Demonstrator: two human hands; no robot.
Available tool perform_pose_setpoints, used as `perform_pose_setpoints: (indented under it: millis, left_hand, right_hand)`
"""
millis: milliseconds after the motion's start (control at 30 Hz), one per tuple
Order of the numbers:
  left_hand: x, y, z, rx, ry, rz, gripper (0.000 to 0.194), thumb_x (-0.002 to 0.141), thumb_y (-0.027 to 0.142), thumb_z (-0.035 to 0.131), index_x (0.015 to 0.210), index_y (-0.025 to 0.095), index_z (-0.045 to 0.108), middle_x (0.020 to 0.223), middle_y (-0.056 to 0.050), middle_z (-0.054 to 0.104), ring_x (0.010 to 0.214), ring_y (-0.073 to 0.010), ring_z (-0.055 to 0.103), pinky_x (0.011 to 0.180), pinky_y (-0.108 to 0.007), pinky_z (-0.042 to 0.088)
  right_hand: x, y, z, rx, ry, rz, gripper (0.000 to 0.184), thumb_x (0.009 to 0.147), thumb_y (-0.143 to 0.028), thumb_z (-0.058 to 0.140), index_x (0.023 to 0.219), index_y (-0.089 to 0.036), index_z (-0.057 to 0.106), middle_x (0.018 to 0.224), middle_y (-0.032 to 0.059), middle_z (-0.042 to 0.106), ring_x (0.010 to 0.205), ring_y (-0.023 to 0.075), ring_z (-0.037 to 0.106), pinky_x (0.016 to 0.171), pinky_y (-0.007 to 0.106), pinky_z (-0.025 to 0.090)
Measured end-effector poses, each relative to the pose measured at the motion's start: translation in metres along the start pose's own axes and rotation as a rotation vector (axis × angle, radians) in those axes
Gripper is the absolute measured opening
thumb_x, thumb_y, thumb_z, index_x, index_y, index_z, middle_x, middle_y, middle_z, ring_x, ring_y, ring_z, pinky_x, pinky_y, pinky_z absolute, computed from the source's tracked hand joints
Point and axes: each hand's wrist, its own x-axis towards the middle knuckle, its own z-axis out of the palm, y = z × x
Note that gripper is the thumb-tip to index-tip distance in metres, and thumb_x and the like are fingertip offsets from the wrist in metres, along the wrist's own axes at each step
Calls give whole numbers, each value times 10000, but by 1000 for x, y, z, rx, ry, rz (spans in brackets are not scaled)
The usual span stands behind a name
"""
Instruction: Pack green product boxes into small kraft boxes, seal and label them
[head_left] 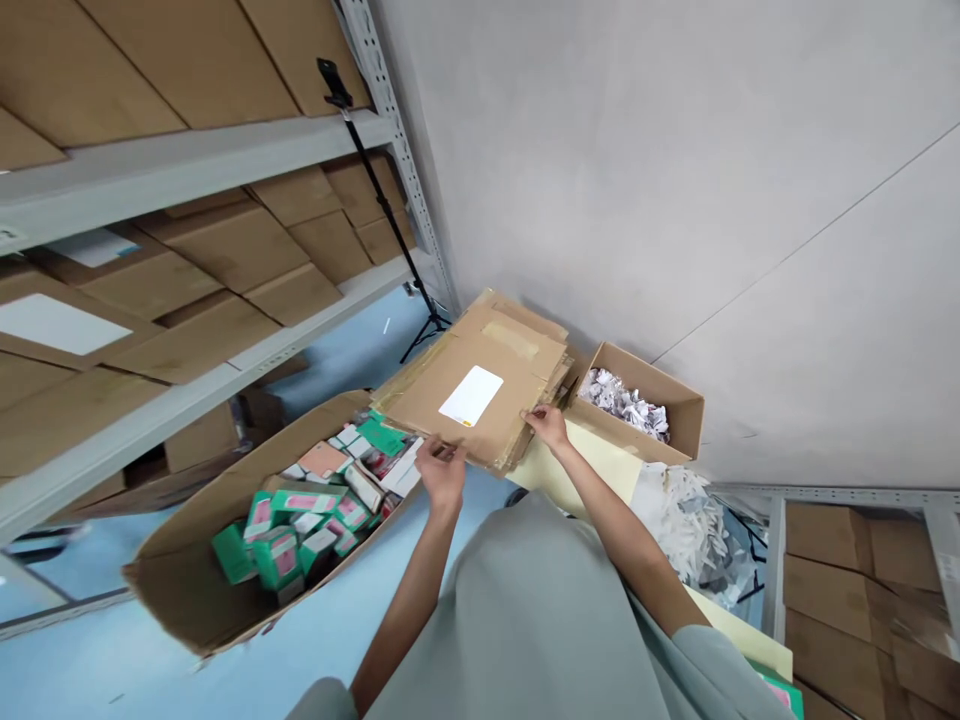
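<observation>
A stack of flattened cardboard boxes [480,375] lies on the floor against the wall; the top one bears a white label [471,396]. My left hand [441,470] grips the stack's near edge, fingers curled on the cardboard. At the stack's right near corner my right hand [547,425] pinches the edge of the sheets. Both forearms reach forward over my grey garment.
A large open carton [187,590] of several green and pink small boxes [300,520] lies left. A small open box [679,400] holds crumpled paper, with shredded paper [694,525] beside it. Metal shelving [180,395] with cartons stands left, a tripod [390,215] behind, more cartons [862,590] right.
</observation>
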Motion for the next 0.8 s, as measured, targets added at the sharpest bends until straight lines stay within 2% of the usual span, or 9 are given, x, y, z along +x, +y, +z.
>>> perform_pose_setpoints:
  millis: [100, 233, 367, 500, 567, 633, 733, 800]
  left_hand:
    - [3, 8, -3, -115, 84, -94, 588, 751, 331, 910, 1209, 230, 557, 1099, -24, 673, 969, -187, 729, 993, -438, 653]
    - [9, 24, -11, -276, -18, -169, 401, 807, 428, 880, 1048, 248, 614, 973, -26, 733, 1002, -229, 777, 987, -456, 680]
    - [13, 47, -21, -316, -94, -138, 351, 846, 531, 832, 1035, 271, 693, 1091, -82, 828, 1208, -311, 791, 1027, -527, 691]
    - [12, 82, -32, -355, -206, -121, 334, 839, 526, 847, 1077, 303, 771, 1271, -69, 840, 1397, -349, 722, 1146, -580, 646]
    - [9, 103, -35, -374, -275, -72, 337, 839, 506, 861, 1121, 334, 798, 1310, -36, 837, 1448, -348, 690, 1193, -596, 615]
    - [7, 124, -33, -370, -353, -4, 360, 832, 510, 879, 1152, 359, 812, 1315, -13, 838, 1474, -341, 669, 1238, -603, 580]
    - [3, 149, -19, -333, -472, 34, 457, 760, 550, 950, 1152, 350, 826, 1305, -14, 843, 1461, -332, 674, 1289, -582, 532]
    - [-4, 159, -1, -298, -561, -3, 554, 688, 581, 1001, 1140, 309, 830, 1261, -39, 854, 1405, -331, 706, 1273, -552, 544]
  right_hand:
    - [-4, -13, 3, 76, -52, -42, 587, 712, -764, 900, 718, -271, 581, 615, -45, 597, 625, 204, 692, 734, 394, 668]
    - [-21, -32, 13, 199, -128, -141, 697, 612, -834, 923, 759, -278, 529, 711, -51, 630, 715, 182, 695, 767, 394, 692]
    - [-47, -46, 21, 282, -176, -241, 718, 601, -846, 920, 799, -295, 505, 779, -56, 647, 748, 201, 703, 747, 426, 688]
    - [-71, -47, 12, 323, -212, -290, 664, 624, -800, 933, 803, -308, 525, 782, -29, 676, 755, 286, 768, 749, 518, 669]
    - [-80, -42, -4, 323, -175, -318, 604, 657, -785, 928, 828, -315, 589, 805, -1, 707, 776, 333, 799, 745, 543, 659]
    - [-88, -35, -28, 323, -61, -348, 559, 706, -795, 898, 889, -322, 662, 850, 29, 744, 788, 353, 815, 747, 550, 660]
    - [-105, -17, -84, 362, 199, -368, 610, 759, -846, 830, 1024, -314, 695, 931, 59, 786, 830, 350, 819, 786, 546, 670]
    - [-125, 1, -130, 396, 428, -375, 650, 815, -851, 781, 1128, -289, 688, 1043, 92, 801, 971, 345, 815, 910, 549, 667]
